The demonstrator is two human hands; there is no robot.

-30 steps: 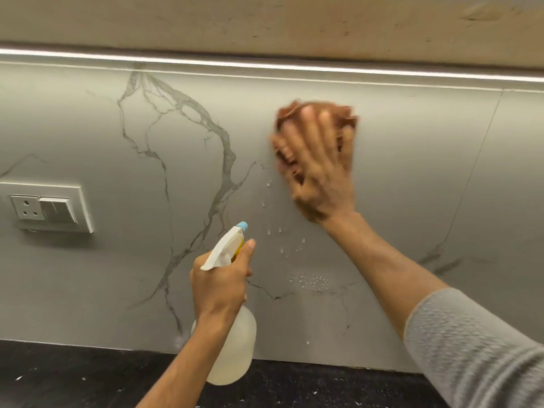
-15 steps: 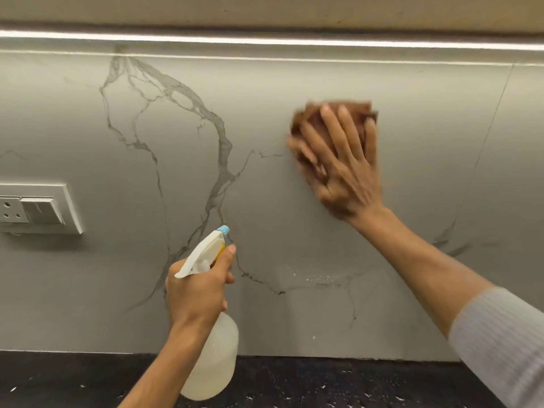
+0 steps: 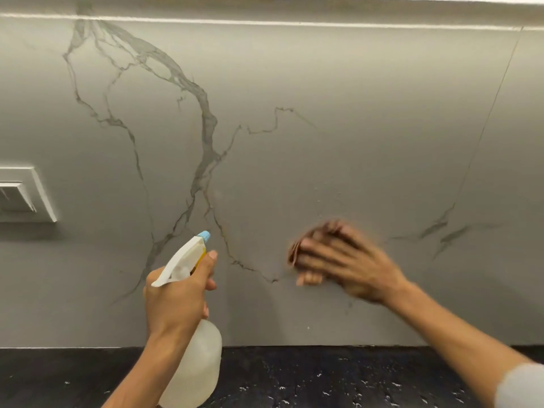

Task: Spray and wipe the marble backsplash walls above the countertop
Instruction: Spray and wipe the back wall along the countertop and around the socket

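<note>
The grey marble backsplash (image 3: 323, 98) with dark veins fills the view. My left hand (image 3: 176, 298) grips a translucent spray bottle (image 3: 194, 369) with a white trigger head and blue nozzle, held upright just off the wall, nozzle pointing at it. My right hand (image 3: 344, 260) lies flat against the lower part of the wall, blurred by motion, pressing a brown cloth (image 3: 295, 250) of which only an edge shows past my fingers. A few faint droplets remain on the wall above and below that hand.
A black speckled countertop (image 3: 323, 378) runs along the bottom. A white switch and socket plate (image 3: 26, 195) is set in the wall at the left edge. A lit strip (image 3: 265, 22) runs under the cabinet along the top.
My right hand has swept the cloth down the wall from high up to just above the countertop. The droplets seen earlier are mostly wiped away. The left hand keeps holding the bottle.
</note>
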